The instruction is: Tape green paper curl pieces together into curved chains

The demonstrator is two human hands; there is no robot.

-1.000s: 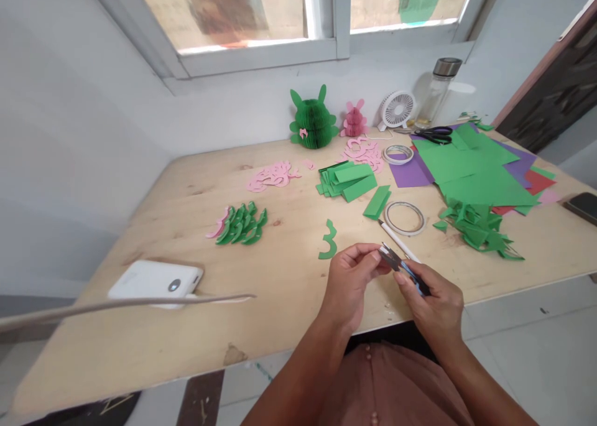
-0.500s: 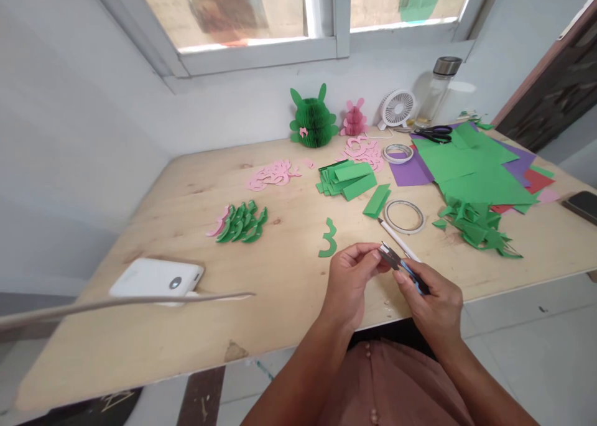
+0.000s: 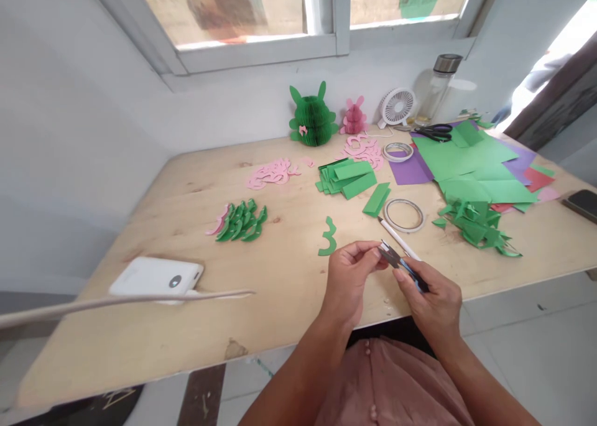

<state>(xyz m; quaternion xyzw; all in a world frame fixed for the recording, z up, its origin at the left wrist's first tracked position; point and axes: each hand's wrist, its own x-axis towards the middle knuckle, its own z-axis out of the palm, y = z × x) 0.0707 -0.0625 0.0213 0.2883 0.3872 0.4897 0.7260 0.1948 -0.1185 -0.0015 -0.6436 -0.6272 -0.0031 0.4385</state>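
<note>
My right hand (image 3: 433, 298) is closed around a small tool with dark jaws and blue-black handles, perhaps a stapler (image 3: 402, 265). At the tool's tip, my left hand (image 3: 351, 273) is closed, its thumb and fingers pinched together; a small white bit shows there, but what they hold is too small to name. Left of my left hand lies a green curvy paper cutout (image 3: 328, 237). Just beyond the tool are a white pen (image 3: 398, 238) and a roll of tape (image 3: 405, 216). A folded green paper (image 3: 376, 200) lies behind them.
Green folded strips (image 3: 347, 177), pink cutouts (image 3: 270, 173) and green curved pieces (image 3: 241, 221) lie farther back. Paper sheets (image 3: 471, 158), scraps (image 3: 476, 224) and scissors (image 3: 433, 132) are at right. A white power bank (image 3: 156, 278) and a cable (image 3: 140, 300) are at left.
At the far right, a bright opening now shows beside the dark door. Both hands and the tool have hardly moved.
</note>
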